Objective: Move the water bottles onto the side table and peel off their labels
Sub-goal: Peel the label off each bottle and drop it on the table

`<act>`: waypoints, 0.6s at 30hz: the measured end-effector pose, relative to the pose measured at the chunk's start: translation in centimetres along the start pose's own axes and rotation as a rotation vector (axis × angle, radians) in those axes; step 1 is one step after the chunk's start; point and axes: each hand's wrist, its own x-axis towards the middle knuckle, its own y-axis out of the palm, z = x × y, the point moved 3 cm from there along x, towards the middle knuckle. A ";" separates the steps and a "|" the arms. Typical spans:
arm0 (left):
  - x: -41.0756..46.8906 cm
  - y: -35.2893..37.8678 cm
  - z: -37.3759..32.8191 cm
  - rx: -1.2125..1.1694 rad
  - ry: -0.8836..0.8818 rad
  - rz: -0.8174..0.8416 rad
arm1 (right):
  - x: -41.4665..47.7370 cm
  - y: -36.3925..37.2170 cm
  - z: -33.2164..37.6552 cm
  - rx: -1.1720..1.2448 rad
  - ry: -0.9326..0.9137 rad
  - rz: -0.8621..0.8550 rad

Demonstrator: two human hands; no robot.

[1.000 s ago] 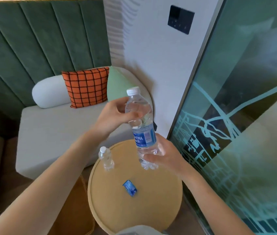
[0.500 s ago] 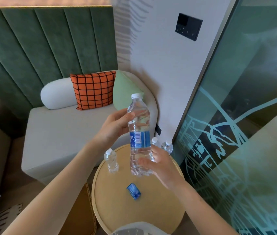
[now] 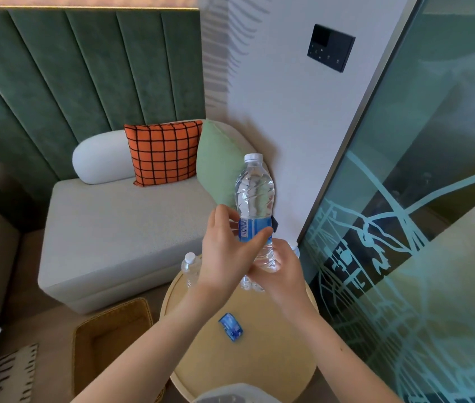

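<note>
I hold a clear water bottle (image 3: pixel 254 187) with a white cap upright above the round wooden side table (image 3: pixel 262 362). My right hand (image 3: pixel 281 271) grips its lower part from the right. My left hand (image 3: pixel 226 251) lies against its blue label (image 3: pixel 250 229), thumb across the front and fingers at the label's left edge. A peeled, crumpled blue label (image 3: pixel 230 330) lies on the tabletop. A bare bottle (image 3: pixel 190 267) stands at the table's left rear edge. Another bottle cap (image 3: pixel 294 248) peeks out behind my right hand.
A pale sofa seat (image 3: pixel 120 234) with a white bolster, an orange checked cushion (image 3: pixel 164 152) and a green cushion stands behind the table. A woven basket (image 3: pixel 111 341) sits on the floor to the left. A patterned glass partition (image 3: pixel 422 228) runs along the right.
My left hand has slid down from the bottle's upper body to the label. The bottle has turned, so the barcode side now faces me.
</note>
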 end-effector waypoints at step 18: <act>-0.6 -0.7 0.5 -0.108 -0.032 -0.002 | -0.4 0.8 -0.5 0.008 -0.017 -0.077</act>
